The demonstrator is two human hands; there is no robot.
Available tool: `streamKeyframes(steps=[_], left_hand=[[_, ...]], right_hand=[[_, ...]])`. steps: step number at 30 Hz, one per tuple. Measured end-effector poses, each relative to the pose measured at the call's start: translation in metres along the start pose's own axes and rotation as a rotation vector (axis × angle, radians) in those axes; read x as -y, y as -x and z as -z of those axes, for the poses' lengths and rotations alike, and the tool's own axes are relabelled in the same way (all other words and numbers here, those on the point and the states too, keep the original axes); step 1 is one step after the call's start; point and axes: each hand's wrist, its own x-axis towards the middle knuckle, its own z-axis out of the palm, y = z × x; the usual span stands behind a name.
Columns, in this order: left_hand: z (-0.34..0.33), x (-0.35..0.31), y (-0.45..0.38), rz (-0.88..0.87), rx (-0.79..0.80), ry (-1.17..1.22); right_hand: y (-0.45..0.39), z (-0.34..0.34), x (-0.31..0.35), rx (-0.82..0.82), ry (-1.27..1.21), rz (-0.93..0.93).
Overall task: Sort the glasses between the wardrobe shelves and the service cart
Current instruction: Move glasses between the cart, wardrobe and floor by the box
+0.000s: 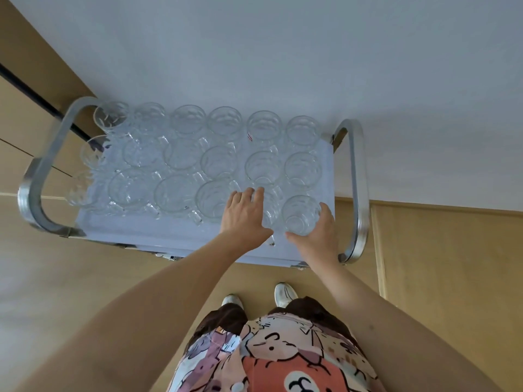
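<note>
The service cart has a white top and carries several clear glasses and handled mugs in three rows. At the front right of the cart my right hand grips a clear glass tumbler, thumb in front and fingers round its right side. Just left of it my left hand holds a glass mug, fingers reaching over its far side and thumb at its near side. The mug is partly hidden by that hand; its handle pokes out below the thumb.
Chrome loop handles stand at the cart's left end and right end. A white wall lies behind the cart. Wooden panels with a dark gap run along the left. My feet stand on the wooden floor.
</note>
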Motion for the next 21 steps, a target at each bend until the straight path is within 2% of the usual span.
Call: streamKeyframes(steps=[10, 21], left_hand=[[-0.002, -0.002, -0.007, 0.040, -0.109, 0.047], [-0.010, -0.001, -0.006, 0.152, -0.090, 0.150]], right_hand=[[-0.004, 0.002, -0.001, 0.020, -0.015, 0.025], [-0.019, 0.009, 0.003, 0.072, -0.018, 0.062]])
